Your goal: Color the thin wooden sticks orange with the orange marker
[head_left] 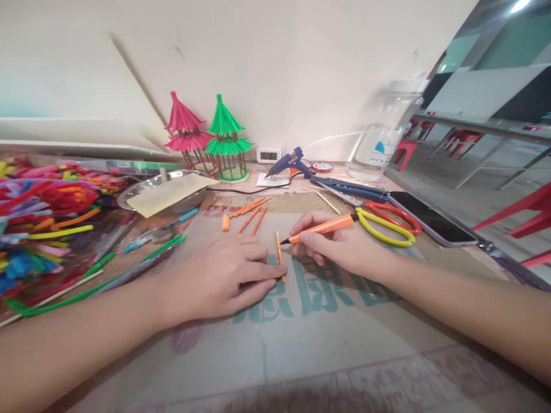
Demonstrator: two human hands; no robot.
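My right hand [329, 244] is closed round an orange marker pen [325, 226], its dark tip pointing left at a short thin stick [279, 252]. That stick is partly coloured orange and lies on the grey printed sheet [215, 355]. With the fingertips of my left hand [224, 269], I hold the near end of the stick down against the sheet. Just beyond my left hand lie several orange sticks [259, 221] and the orange marker cap [225, 222].
Behind stand pink [189, 143] and green [228, 140] pagoda models, a small clock [268, 154] and a blue glue gun [286, 163]. Scissors [385, 232], pliers [344, 186], a phone [430, 217] and a plastic jug [379, 143] are at right. Pipe cleaners [55, 201] and a metal bowl [129, 198] fill the left.
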